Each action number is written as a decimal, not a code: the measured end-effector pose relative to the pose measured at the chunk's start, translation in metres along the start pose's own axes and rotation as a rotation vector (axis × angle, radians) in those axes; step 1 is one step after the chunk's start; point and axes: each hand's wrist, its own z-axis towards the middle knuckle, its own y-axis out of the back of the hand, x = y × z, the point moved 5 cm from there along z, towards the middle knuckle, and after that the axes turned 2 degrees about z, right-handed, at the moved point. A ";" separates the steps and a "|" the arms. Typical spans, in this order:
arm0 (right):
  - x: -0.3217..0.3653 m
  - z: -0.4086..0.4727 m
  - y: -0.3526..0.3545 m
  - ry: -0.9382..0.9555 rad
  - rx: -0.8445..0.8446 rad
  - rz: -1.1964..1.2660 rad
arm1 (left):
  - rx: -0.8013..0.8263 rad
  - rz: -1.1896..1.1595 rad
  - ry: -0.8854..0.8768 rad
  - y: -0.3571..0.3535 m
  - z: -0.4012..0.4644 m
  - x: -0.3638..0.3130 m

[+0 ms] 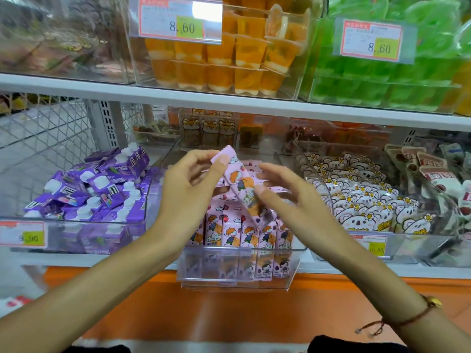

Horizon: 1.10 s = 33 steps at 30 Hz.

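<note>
We work at the lower shelf's [382,272] front edge, mid-span, where a clear bin [237,282] juts out past it. There's open room above the bin up to the top shelf [76,85]. Purple pouches [96,189] crowd the L side and koala packs [362,200] the R. L hand [188,182] pinches the pink pack [240,184] by its upper end. R hand [288,197] is relaxed, fingers near straight, thumb at the pack's R edge. Pack hangs over the bin w/ long axis tilted, top end up-left, bottom end down-right. Tags [182,24] up top read 8.60; pack's lettering is too blurred to read.
</note>
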 end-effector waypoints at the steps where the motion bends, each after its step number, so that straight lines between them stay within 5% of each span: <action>1: 0.002 -0.001 -0.007 -0.003 0.050 0.016 | 0.021 -0.015 0.008 -0.002 -0.001 0.001; 8: -0.001 -0.001 -0.014 -0.072 0.075 0.121 | 0.053 -0.064 0.062 -0.002 -0.003 0.009; 18: -0.016 0.001 -0.015 -0.277 -0.125 0.466 | 0.204 0.302 -0.177 -0.022 -0.014 0.011; 22: -0.013 0.003 -0.010 -0.224 -0.050 0.588 | 0.213 0.174 -0.129 -0.018 -0.008 0.014; 28: -0.006 -0.001 -0.005 -0.079 -0.158 0.470 | 0.289 0.244 -0.134 -0.025 -0.011 0.019; 33: -0.010 0.000 0.002 -0.154 -0.223 0.456 | 0.276 0.174 -0.009 -0.022 -0.011 0.013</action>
